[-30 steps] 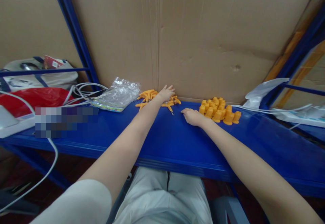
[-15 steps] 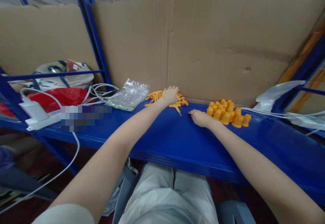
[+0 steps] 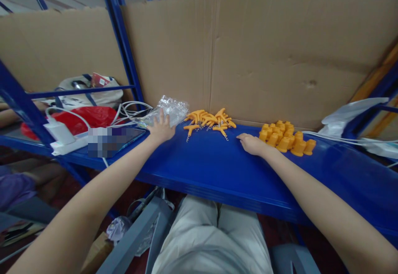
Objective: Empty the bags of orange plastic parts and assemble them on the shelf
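The left hand, fingers spread, seems at a reaching step by the bag, left on the bench; holding it would call for closing them. The right hand (curled; I cannot tell if it pinches something) is between orange handles and cups.

Pale, creased trousers were worn at the near side; left hand and right hand were bare.

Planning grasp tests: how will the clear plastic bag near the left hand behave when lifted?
The clear plastic bag is probably floppy, its film being crumpled. It looks see-through and thin, so likely light for its size. Glossy highlights suggest it may feel slippery.
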Motion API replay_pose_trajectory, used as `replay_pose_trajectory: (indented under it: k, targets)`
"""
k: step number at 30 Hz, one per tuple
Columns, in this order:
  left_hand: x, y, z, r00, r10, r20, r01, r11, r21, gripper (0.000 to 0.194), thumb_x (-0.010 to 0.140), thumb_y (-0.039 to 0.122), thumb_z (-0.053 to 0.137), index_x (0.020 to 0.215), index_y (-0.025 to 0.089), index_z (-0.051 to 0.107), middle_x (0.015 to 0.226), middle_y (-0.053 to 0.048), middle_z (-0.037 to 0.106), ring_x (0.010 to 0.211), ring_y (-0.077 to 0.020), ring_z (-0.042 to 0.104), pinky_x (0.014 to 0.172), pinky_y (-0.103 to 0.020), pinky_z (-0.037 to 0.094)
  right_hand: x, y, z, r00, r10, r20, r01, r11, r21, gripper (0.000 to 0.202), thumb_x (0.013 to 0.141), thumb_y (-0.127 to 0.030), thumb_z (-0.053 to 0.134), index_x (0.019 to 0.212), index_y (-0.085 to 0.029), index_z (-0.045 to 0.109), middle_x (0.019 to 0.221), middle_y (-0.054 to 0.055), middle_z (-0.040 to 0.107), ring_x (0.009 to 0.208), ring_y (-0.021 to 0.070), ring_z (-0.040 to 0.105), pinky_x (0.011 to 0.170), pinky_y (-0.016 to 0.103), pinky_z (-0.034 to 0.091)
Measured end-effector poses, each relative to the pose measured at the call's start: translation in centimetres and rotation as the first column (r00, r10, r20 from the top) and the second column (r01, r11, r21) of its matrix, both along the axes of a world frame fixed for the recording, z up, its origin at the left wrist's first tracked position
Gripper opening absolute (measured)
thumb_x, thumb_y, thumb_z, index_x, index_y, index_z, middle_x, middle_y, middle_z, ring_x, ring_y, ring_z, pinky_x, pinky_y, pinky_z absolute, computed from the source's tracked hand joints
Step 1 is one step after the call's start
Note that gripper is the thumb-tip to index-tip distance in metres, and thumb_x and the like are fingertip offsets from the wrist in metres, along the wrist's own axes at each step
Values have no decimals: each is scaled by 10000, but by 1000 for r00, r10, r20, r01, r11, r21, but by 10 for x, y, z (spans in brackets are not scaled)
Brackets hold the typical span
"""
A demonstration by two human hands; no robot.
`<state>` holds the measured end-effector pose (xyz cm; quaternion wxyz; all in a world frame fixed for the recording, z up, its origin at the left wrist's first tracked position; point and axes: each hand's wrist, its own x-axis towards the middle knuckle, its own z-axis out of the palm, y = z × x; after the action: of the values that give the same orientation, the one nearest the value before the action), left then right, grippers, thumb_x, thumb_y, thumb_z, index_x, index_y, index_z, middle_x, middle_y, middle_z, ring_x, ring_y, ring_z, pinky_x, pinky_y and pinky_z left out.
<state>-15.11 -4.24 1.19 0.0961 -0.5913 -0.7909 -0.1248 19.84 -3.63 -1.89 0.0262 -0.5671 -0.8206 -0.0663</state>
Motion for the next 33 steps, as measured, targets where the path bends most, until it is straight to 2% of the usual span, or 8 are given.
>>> replay_pose_trajectory:
  k: [4,7,16,19,23,28,31,33]
  targets:
    - [-29,-5,-6,994,88,69,-86,996,-36,745,978,579,261,1637,231,256,1738,-110,20,1573,-439,84,1117,-762,293,4,5,-4,999,25,-25,-24,999,28,506,969,-138,378,1414,-197,612,1425,134,627,1275,259,612,1065,404,491]
    - [-41,-7,-8,988,112,107,-109,993,-36,771,970,605,264,1639,221,251,1736,-116,14,1572,-449,65,1108,-770,297,2,2,-2,1000,2,-31,-2,1000,-2,512,975,-131,347,1419,-150,601,1448,167,602,1299,277,598,1075,415,483]
    - [-45,-4,-3,983,108,148,-101,993,-57,783,979,584,261,1641,166,237,1733,-140,13,1565,-456,103,1175,-708,257,-2,-5,4,999,-18,-46,16,999,-32,518,974,-115,338,1428,-112,589,1471,180,580,1342,288,572,1107,422,471]
    - [-26,-7,6,990,97,98,-92,994,-58,753,993,559,246,1649,192,205,1735,-124,-11,1573,-445,62,1163,-751,219,-1,-2,2,998,-13,-55,11,1000,-28,516,981,-121,345,1443,-105,575,1469,187,580,1355,290,561,1121,427,459]
    - [24,-5,22,993,-114,11,114,993,-34,780,980,606,316,1652,228,195,1737,-121,37,1574,-432,94,1178,-739,208,0,-1,1,998,-2,-64,1,1000,-18,502,987,-130,356,1434,-102,585,1469,196,578,1349,307,565,1116,451,462]
    - [93,12,39,932,-361,34,363,925,-113,672,965,554,421,1572,265,403,1663,-125,344,1503,-424,333,1189,-729,199,-1,-3,3,1000,-9,-29,9,1000,-26,521,986,-120,333,1450,-111,569,1483,182,569,1352,293,561,1115,430,460]
    - [121,21,38,914,-396,85,404,906,-125,588,956,460,465,1495,231,518,1572,-151,486,1465,-455,386,1167,-778,158,-2,-3,3,1000,-21,-16,20,999,-29,527,986,-122,333,1460,-121,561,1489,169,567,1356,273,557,1115,393,454]
    - [130,27,30,916,-385,112,396,912,-107,573,954,401,476,1482,185,527,1572,-177,478,1475,-442,378,1193,-748,140,-3,-4,4,1000,-29,-10,29,999,-30,525,982,-116,340,1453,-128,571,1489,164,567,1357,260,555,1112,371,451]
